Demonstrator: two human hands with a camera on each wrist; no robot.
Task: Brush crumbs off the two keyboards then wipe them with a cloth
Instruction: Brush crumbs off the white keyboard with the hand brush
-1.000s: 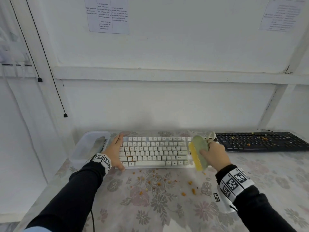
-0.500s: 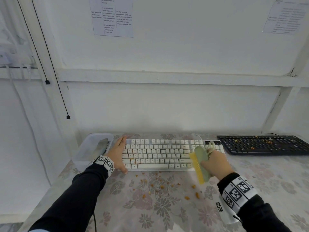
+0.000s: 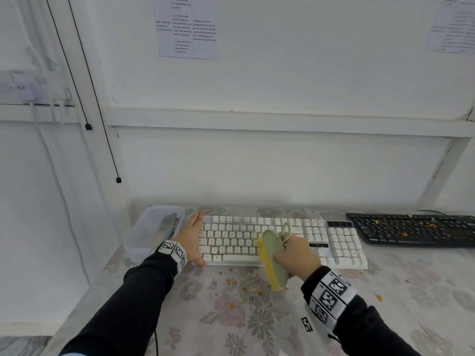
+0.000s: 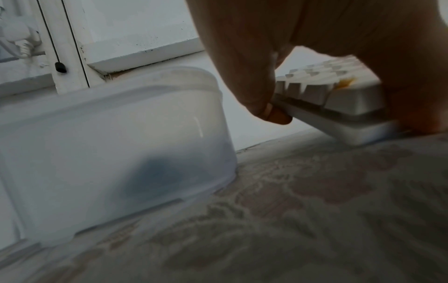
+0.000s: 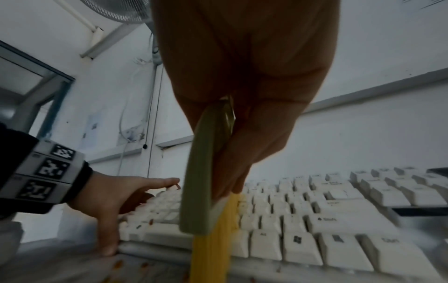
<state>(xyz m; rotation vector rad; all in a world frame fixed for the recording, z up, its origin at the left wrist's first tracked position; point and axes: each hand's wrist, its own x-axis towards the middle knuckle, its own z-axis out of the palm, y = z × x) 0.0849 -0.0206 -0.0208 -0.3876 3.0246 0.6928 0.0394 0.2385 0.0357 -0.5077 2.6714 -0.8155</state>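
A flowered counter point(image 3: 385, 291) carries a white keyboard point(image 3: 339, 242) at centre and a black keyboard point(image 3: 411, 229), flecked with crumbs, to its right. A clear tub point(image 3: 144, 235) sits just left of the white one. The left hand point(image 3: 191, 238) braces that keyboard's left end, fingers point(image 4: 254, 92) straight against its edge. The right hand point(image 3: 295, 255) clasps a brush point(image 3: 273, 258), yellow bristles down at the keyboard's front. Crumbs point(image 3: 232, 304) dot the cloth before it.

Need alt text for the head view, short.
Right hand grips a green brush with yellow bristles over a white keyboard that the left hand steadies; orange crumbs dot the floral tablecloth.
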